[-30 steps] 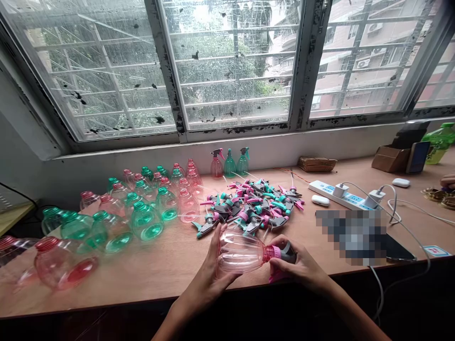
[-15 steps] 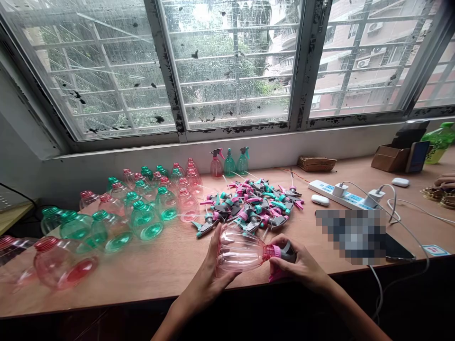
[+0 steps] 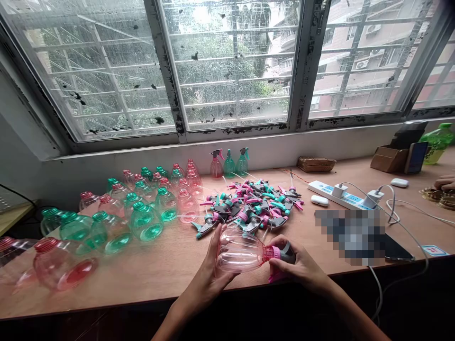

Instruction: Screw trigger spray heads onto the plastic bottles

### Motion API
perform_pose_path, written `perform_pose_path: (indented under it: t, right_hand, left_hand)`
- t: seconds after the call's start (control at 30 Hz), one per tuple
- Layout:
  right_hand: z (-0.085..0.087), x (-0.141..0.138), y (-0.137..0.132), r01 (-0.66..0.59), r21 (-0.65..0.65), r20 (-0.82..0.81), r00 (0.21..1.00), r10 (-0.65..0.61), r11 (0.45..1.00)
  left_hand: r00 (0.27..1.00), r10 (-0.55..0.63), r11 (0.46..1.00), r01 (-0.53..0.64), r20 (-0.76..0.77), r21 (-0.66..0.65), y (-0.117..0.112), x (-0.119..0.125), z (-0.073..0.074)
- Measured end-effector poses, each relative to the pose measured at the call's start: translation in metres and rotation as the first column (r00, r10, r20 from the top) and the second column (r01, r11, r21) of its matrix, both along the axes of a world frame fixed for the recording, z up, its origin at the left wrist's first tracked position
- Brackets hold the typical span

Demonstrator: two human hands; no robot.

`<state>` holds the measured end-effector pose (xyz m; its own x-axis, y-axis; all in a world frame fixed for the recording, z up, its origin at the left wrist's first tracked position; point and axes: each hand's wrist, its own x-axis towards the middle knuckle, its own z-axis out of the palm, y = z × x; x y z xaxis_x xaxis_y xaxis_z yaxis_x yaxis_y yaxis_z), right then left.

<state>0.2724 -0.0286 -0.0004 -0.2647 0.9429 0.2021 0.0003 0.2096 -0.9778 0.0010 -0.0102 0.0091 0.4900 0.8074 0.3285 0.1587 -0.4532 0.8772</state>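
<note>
A clear pink spray bottle (image 3: 240, 251) lies sideways in the air just over the table's front edge. My left hand (image 3: 209, 267) is wrapped round its wide base end. At the other end, my right hand (image 3: 296, 265) grips the grey and pink trigger sprayer head (image 3: 280, 253), whose pink collar sits on the bottle's neck. Part of the head and its pink trigger are hidden by the right fingers. Just beyond the bottle, a heap of loose trigger sprayer heads (image 3: 254, 203) in grey, pink and green covers the middle of the table.
Open green bottles (image 3: 146, 222) and pink bottles (image 3: 64, 265) stand in rows at left. Several bottles, some with sprayer heads (image 3: 216, 163), stand by the wall. A power strip (image 3: 343, 194), cables and a box (image 3: 389, 157) are right. Another person's hand (image 3: 446, 182) shows at the right edge.
Both hands keep their hold on the pink spray bottle, with hardly any movement. The other person's hand at the right edge has shifted slightly.
</note>
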Motion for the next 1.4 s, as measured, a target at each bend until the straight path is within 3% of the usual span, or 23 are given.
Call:
perform_pose_path:
  t: [0.27,0.5,0.63,0.8,1.03,1.27,1.4]
  right_hand:
    - [-0.003,-0.001,0.0,0.016,-0.022,-0.018,1.0,-0.017,1.0]
    - [-0.001,0.0,0.0,0.009,-0.005,-0.005,1.0,-0.009,1.0]
    - [0.0,-0.001,0.0,0.012,0.006,0.006,1.0,-0.012,1.0]
    - [-0.001,-0.001,0.0,0.022,0.008,0.01,1.0,-0.022,1.0]
    - [-0.002,0.0,0.001,0.012,0.008,0.011,1.0,-0.012,1.0]
    - [-0.002,0.0,0.001,0.015,0.006,-0.005,1.0,-0.015,1.0]
    - [-0.004,-0.001,0.0,0.03,-0.007,-0.031,0.999,-0.03,1.0]
  left_hand:
    - [1.0,-0.024,0.997,0.026,0.019,-0.073,-0.007,0.001,0.013]
    - [0.999,0.031,0.999,-0.032,0.044,0.019,-0.006,0.005,0.006]
    - [1.0,-0.01,1.0,0.01,-0.013,-0.019,-0.008,0.002,0.009]
    - [0.999,0.007,0.997,-0.005,0.035,-0.075,-0.012,0.003,0.015]
    - [0.999,-0.029,1.0,0.029,0.041,-0.006,-0.003,0.001,0.002]
    - [0.996,-0.014,0.993,0.024,0.088,-0.115,-0.012,0.004,0.015]
    - [0.998,0.008,0.997,-0.003,0.061,-0.079,-0.011,0.004,0.012]
